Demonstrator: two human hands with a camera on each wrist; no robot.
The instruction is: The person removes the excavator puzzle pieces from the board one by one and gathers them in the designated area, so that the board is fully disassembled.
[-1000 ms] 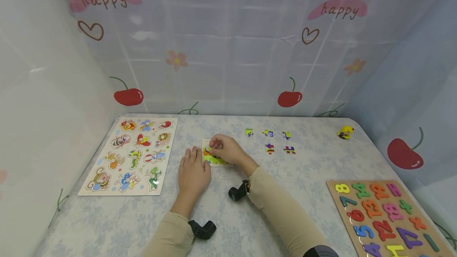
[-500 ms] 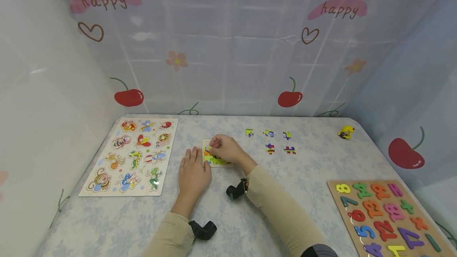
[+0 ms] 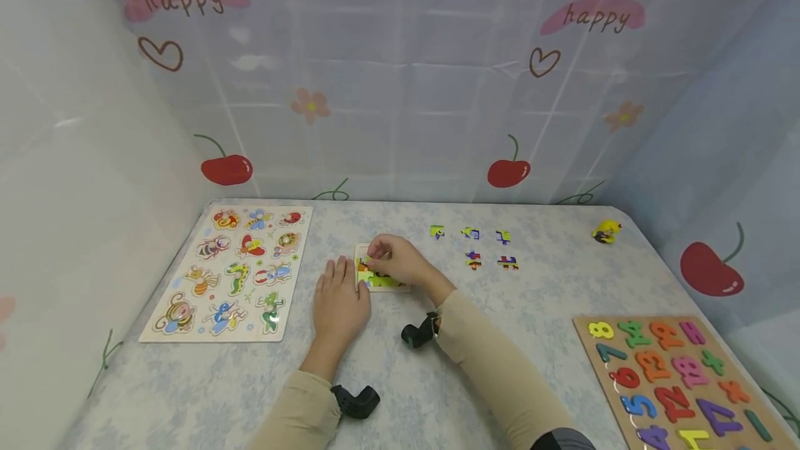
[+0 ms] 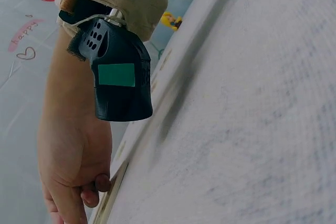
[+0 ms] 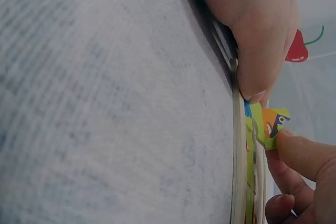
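Note:
A small jigsaw board (image 3: 361, 249) with a pale rim lies on the table at the centre of the head view. Flat on the table at its left, my left hand (image 3: 340, 304) has its fingers straight, and its thumb touches the board's edge. Above the board, my right hand (image 3: 403, 262) pinches a jigsaw piece (image 5: 270, 123) between thumb and finger. That piece is yellow-green and orange with a bird-like eye, and it stands tilted up from the board in the right wrist view. The right hand covers much of the board in the head view.
Several loose jigsaw pieces (image 3: 473, 261) lie right of the board. An insect-picture puzzle (image 3: 250, 311) is on the left and a number board (image 3: 600, 391) at the front right. A yellow duck toy (image 3: 605, 231) stands at the back right. Wrist cameras (image 3: 357, 403) sit on both arms.

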